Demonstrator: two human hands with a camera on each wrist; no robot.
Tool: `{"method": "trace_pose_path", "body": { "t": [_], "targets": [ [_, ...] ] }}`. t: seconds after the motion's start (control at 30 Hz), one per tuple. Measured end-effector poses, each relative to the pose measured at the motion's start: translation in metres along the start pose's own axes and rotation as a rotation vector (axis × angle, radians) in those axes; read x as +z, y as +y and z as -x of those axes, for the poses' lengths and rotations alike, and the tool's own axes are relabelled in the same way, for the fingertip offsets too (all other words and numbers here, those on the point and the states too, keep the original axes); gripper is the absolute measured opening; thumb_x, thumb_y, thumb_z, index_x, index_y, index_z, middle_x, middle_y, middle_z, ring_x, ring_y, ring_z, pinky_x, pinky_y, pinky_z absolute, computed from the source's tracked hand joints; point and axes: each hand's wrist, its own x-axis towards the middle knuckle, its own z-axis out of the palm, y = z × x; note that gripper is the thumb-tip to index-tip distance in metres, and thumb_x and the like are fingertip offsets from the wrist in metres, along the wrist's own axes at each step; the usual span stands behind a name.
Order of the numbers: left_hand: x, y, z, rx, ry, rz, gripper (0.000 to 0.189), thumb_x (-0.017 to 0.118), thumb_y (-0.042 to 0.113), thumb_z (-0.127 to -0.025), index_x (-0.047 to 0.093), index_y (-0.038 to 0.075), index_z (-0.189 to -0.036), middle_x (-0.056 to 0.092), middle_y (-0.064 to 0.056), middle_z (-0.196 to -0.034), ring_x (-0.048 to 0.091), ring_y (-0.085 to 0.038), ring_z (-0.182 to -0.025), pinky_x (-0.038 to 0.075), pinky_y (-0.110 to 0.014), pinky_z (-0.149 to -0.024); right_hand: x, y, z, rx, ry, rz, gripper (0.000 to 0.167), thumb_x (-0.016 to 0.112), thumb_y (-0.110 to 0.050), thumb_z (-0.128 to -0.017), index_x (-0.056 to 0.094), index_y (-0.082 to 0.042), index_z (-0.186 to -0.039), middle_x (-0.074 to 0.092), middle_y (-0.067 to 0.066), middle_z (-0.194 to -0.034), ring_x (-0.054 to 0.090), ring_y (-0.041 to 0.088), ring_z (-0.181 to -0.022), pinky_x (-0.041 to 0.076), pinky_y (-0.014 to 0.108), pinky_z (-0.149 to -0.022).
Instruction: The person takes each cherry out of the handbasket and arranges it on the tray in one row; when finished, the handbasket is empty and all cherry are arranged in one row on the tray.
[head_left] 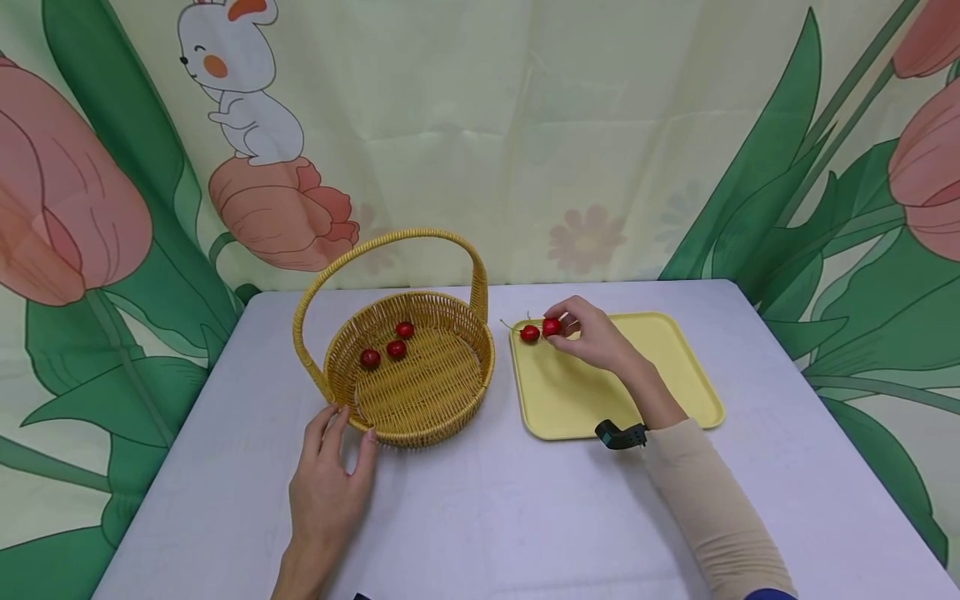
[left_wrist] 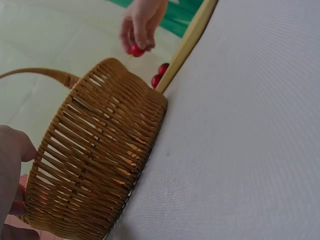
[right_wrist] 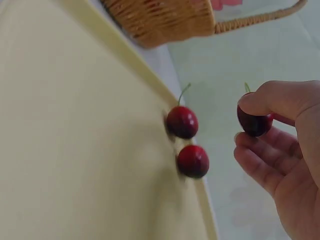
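Note:
My right hand [head_left: 588, 337] pinches a dark red cherry [right_wrist: 254, 117] between thumb and fingers, raised over the far left corner of the yellow tray [head_left: 585, 417]. Below it, two more cherries lie at the tray's edge, a stemmed cherry [right_wrist: 182, 122] and another cherry [right_wrist: 193, 161]; in the head view one is hidden. The wicker basket [head_left: 420, 433] stands to the left and holds three cherries, among them a cherry [head_left: 370, 359] by its left wall. With fingers spread, my left hand [head_left: 330, 483] touches the basket's near left rim.
The basket's tall arched handle [head_left: 397, 236] rises above its bowl. A white cloth covers the table [head_left: 465, 517]. Behind it hangs a printed curtain [head_left: 600, 125] with tulips and a rabbit. A black wrist camera [head_left: 618, 434] juts from the right sleeve over the tray's near edge.

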Motion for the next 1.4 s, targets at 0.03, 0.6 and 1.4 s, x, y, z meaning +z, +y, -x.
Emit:
{"method": "trace_pose_path", "body": {
  "t": [0.03, 0.6, 1.4],
  "targets": [
    [0.000, 0.000, 0.000, -0.002, -0.001, -0.001, 0.051, 0.072, 0.024, -0.090, 0.062, -0.005, -0.130, 0.057, -0.017, -0.135, 0.063, -0.038, -0.118, 0.059, -0.053, -0.076, -0.001, 0.004, 0.001, 0.010, 0.002, 0.003, 0.032, 0.074, -0.008, -0.087, 0.063, -0.002, -0.117, 0.061, 0.014, -0.113, 0.066, 0.028, -0.096, 0.057, 0.046, -0.089],
    [0.000, -0.001, 0.000, 0.019, 0.022, -0.001, 0.050, 0.072, 0.024, -0.089, 0.063, -0.006, -0.128, 0.057, -0.018, -0.133, 0.063, -0.038, -0.117, 0.058, -0.053, -0.074, -0.007, 0.051, 0.001, 0.174, 0.011, 0.034, 0.038, 0.072, -0.009, -0.090, 0.060, 0.000, -0.125, 0.061, 0.017, -0.118, 0.065, 0.032, -0.103, 0.056, 0.042, -0.086],
    [0.001, -0.002, 0.001, 0.011, 0.014, -0.008, 0.050, 0.072, 0.025, -0.090, 0.063, -0.005, -0.129, 0.057, -0.017, -0.134, 0.064, -0.038, -0.117, 0.059, -0.052, -0.074, -0.004, 0.065, -0.003, 0.239, -0.050, 0.090, 0.041, 0.068, -0.011, -0.092, 0.059, 0.002, -0.130, 0.059, 0.020, -0.122, 0.061, 0.033, -0.106, 0.051, 0.045, -0.092]
  ]
}}
